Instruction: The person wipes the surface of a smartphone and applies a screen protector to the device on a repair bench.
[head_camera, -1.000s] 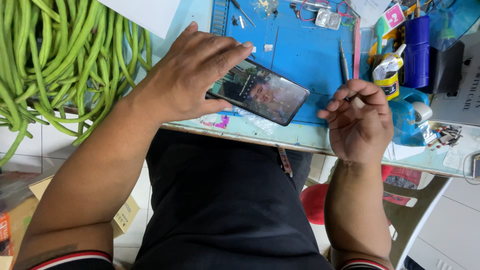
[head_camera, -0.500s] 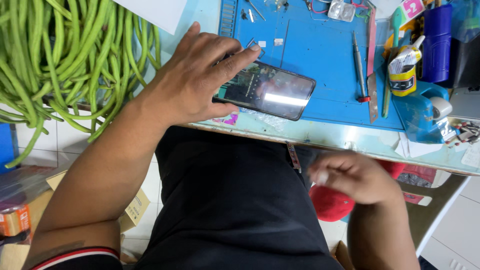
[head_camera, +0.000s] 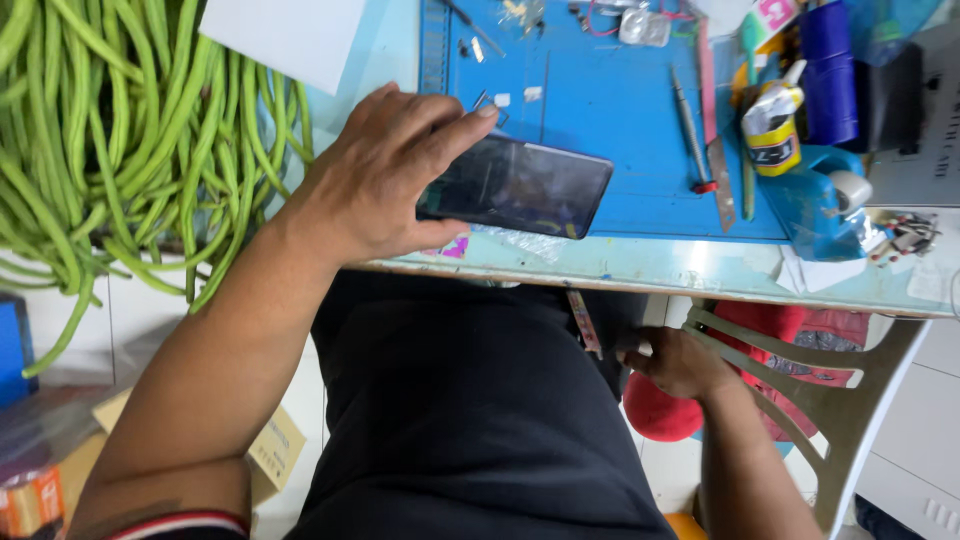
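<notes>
My left hand (head_camera: 380, 175) grips a black smartphone (head_camera: 530, 187) by its left end and holds it flat on the blue work mat (head_camera: 600, 100), screen up and dark. My right hand (head_camera: 675, 360) is down below the table edge, beside my thigh and near a red stool (head_camera: 655, 410). Its fingers are curled; whether it holds anything cannot be made out.
A heap of long green beans (head_camera: 110, 150) covers the left. A white sheet (head_camera: 285, 35) lies above my left hand. Tweezers, a screwdriver (head_camera: 690, 130), a glue bottle (head_camera: 770, 125), a blue cup (head_camera: 825, 70) and a tape dispenser (head_camera: 830, 205) crowd the right. A plastic chair (head_camera: 850, 390) stands below.
My right hand left the table's right side and dropped below the edge toward the stool. The phone's screen went from lit to dark. My left hand kept its grip.
</notes>
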